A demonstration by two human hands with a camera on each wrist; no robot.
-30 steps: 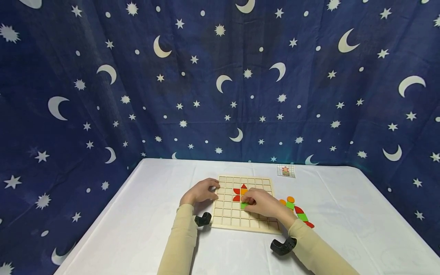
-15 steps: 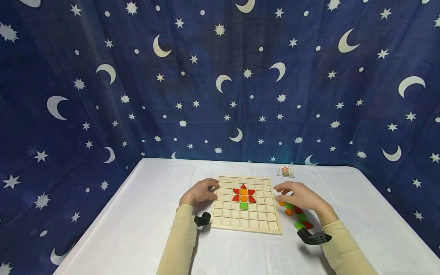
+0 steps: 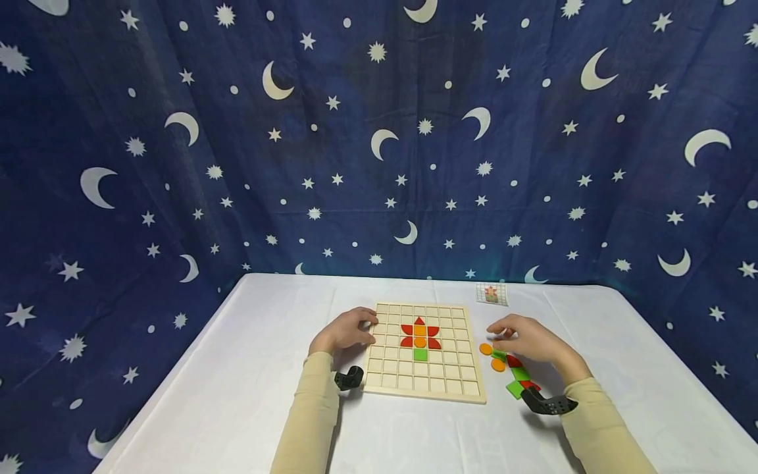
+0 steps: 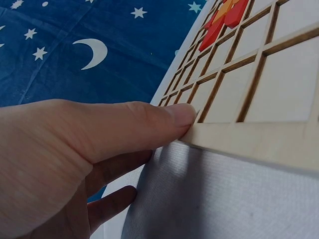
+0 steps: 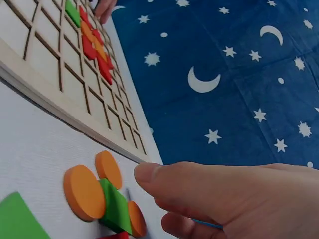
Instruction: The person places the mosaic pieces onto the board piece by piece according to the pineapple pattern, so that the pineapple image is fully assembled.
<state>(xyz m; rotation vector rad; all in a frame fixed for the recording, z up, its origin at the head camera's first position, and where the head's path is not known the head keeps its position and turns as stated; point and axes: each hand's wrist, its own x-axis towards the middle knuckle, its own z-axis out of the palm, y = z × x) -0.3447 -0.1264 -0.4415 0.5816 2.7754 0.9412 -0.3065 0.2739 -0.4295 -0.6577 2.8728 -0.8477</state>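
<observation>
A wooden grid board (image 3: 391, 382) lies on the white table. Within its grid sit red petal-shaped pieces (image 3: 433, 331), a red triangle, an orange square (image 3: 420, 330), an orange disc (image 3: 420, 342) and a green square (image 3: 420, 355). My left hand (image 3: 345, 331) rests against the board's left edge, its thumb touching the rim in the left wrist view. Beyond the right edge, my right hand (image 3: 527, 338) hovers over loose pieces, fingers loosely bent, with nothing visibly held. Close to its thumb are orange discs (image 5: 83, 193) and a green block (image 5: 114, 206). My hand hides some pieces in the head view.
More loose green (image 3: 515, 390) and red (image 3: 514, 361) pieces trail toward the right wrist's black camera (image 3: 547, 402). A small card (image 3: 491, 293) printed with a coloured grid figure lies behind the board. A dark blue curtain (image 3: 379, 178) with moons and stars hangs behind the table.
My right hand has left the green square on the board and moved right, over the loose pieces. An orange disc shows on the board above that square. My left hand has stayed put.
</observation>
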